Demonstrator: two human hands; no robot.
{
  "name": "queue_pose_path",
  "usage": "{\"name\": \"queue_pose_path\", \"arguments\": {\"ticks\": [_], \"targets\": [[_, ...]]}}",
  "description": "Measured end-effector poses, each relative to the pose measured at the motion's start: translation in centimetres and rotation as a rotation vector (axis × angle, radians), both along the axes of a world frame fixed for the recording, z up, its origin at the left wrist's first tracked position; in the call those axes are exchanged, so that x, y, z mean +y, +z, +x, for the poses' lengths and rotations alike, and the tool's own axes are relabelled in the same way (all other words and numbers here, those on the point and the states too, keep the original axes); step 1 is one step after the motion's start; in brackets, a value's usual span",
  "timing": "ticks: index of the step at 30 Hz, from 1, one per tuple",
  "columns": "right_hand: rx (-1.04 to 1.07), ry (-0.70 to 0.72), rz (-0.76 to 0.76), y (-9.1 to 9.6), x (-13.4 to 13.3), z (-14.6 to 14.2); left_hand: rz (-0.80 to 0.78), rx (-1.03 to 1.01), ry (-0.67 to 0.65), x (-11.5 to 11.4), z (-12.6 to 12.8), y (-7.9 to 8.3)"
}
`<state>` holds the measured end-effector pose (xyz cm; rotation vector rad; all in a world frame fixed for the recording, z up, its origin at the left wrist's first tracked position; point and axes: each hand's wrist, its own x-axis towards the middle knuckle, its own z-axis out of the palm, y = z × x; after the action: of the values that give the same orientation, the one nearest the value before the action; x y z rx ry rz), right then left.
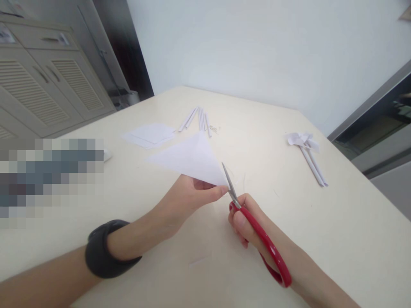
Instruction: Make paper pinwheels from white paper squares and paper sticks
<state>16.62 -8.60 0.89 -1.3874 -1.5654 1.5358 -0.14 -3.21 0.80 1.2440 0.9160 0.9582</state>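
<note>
A white sheet of paper (pixel 192 156), folded into a triangle by its look, is pinched near its right corner by my left hand (pixel 199 192). The thumb lies along its near edge, and the other fingers are partly hidden beneath. My right hand (pixel 245 218) grips red-handled scissors (pixel 266 244), fingers wrapped around the handles. Their metal blades point away from me and meet the paper's right corner, close to my left thumb. Whether the blades are parted there, I cannot tell.
Several rolled paper sticks (pixel 201 119) lie at the table's far side, with flat paper sheets (pixel 150 133) to their left. Paper pinwheels (pixel 303 141) on sticks rest at the right. Thin paper scraps (pixel 244 182) lie past the scissors. A pixelated patch covers the left edge.
</note>
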Motion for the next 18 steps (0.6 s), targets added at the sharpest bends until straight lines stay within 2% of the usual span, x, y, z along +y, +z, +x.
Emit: {"name": "queue_pose_path", "arguments": {"ticks": [6,12,18], "targets": [[-0.072,-0.007,-0.028,0.63,-0.11,0.08,0.014,-0.019,0.038,-0.23,0.3,0.0],[-0.012,0.038,-0.068,0.97,-0.4,0.31,0.024,-0.031,0.039,-0.33,0.39,0.0],[-0.004,0.002,-0.112,1.04,-0.54,0.17,0.046,-0.02,0.065,-0.64,0.53,0.22]]}}
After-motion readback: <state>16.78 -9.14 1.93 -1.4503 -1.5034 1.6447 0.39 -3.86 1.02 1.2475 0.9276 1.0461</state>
